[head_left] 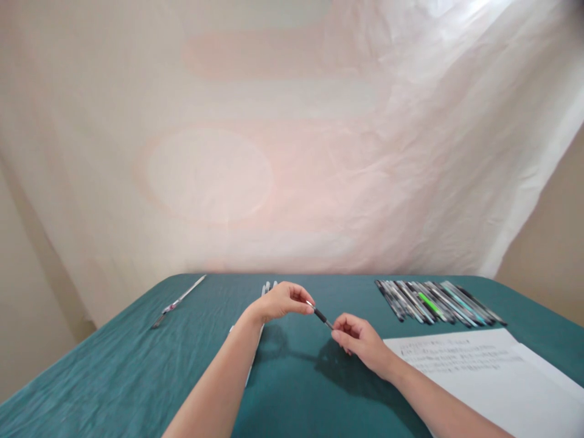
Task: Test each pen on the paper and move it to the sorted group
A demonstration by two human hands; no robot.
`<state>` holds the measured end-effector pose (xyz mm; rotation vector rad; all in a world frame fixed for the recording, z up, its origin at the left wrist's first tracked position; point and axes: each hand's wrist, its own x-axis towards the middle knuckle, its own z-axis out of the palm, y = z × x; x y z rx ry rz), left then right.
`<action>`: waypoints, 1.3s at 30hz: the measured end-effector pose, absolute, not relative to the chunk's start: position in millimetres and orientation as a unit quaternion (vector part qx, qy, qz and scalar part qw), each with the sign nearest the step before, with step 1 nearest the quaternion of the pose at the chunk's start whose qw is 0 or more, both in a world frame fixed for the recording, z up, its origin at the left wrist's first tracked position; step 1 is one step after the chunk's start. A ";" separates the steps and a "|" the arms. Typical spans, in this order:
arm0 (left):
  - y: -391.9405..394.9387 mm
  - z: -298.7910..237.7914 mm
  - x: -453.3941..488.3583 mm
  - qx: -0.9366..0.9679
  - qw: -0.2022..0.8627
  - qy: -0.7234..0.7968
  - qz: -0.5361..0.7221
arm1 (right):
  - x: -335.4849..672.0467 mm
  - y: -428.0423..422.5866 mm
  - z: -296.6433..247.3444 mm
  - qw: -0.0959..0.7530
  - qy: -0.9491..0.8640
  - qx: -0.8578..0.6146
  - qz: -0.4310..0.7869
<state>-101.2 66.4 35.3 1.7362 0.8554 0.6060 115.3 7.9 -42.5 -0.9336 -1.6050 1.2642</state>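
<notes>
Over the middle of the table, a pen [322, 316] with a dark section spans the gap between my hands. My left hand [287, 300] pinches its upper left end between thumb and fingertips. Its lower right end is in the closed fingers of my right hand [358, 342], which hide that tip. The pen slants down to the right, raised above the cloth, with shadows beneath. Several white or clear pens [266, 288] lie under my left hand and forearm, mostly covered by them.
A row of pens [438, 303], mostly black and grey with one bright green, lies at the back right. Written sheets of paper [460, 377] rest at the front right. A thin pen-like item [177, 302] lies left on the green tablecloth [114, 365]. A pale sheet hangs behind.
</notes>
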 end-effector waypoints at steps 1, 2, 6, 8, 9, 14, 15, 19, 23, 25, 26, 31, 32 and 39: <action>66.2 34.9 -100.8 0.728 0.526 0.359 0.253 | 115.6 7.9 -42.5 0.434 -0.643 -0.376 0.506; 66.1 34.4 -100.3 0.728 0.525 0.361 0.254 | 116.0 7.8 -42.8 0.435 -0.643 -0.378 0.505; 66.9 31.1 -97.8 0.723 0.524 0.362 0.268 | 118.1 9.0 -47.7 0.427 -0.647 -0.381 0.504; 67.8 29.3 -96.9 0.723 0.522 0.359 0.275 | 118.5 10.5 -50.5 0.420 -0.648 -0.381 0.508; 68.3 28.5 -96.5 0.724 0.521 0.358 0.277 | 118.4 11.3 -51.4 0.418 -0.648 -0.381 0.511; 70.0 25.8 -95.3 0.735 0.499 0.368 0.274 | 116.6 13.9 -51.7 0.436 -0.626 -0.383 0.520; 70.1 25.4 -94.9 0.739 0.493 0.370 0.273 | 116.5 14.0 -51.6 0.448 -0.620 -0.381 0.520; 69.8 24.4 -93.3 0.746 0.481 0.370 0.274 | 117.2 14.8 -53.9 0.471 -0.614 -0.377 0.509; 70.3 23.8 -92.9 0.741 0.481 0.376 0.278 | 117.5 17.1 -56.6 0.435 -0.619 -0.408 0.511; 71.2 23.5 -93.4 0.741 0.478 0.380 0.279 | 116.9 17.6 -56.1 0.426 -0.620 -0.416 0.511; 71.7 23.3 -93.6 0.743 0.476 0.381 0.278 | 116.5 17.5 -55.4 0.428 -0.618 -0.417 0.511; 72.8 21.7 -94.1 0.747 0.464 0.387 0.278 | 115.5 15.4 -50.9 0.463 -0.611 -0.406 0.498; 72.8 21.3 -94.1 0.746 0.464 0.387 0.279 | 115.4 15.3 -50.5 0.457 -0.613 -0.410 0.497; 75.7 21.6 -96.4 0.736 0.486 0.372 0.289 | 114.1 18.6 -51.2 0.435 -0.592 -0.415 0.536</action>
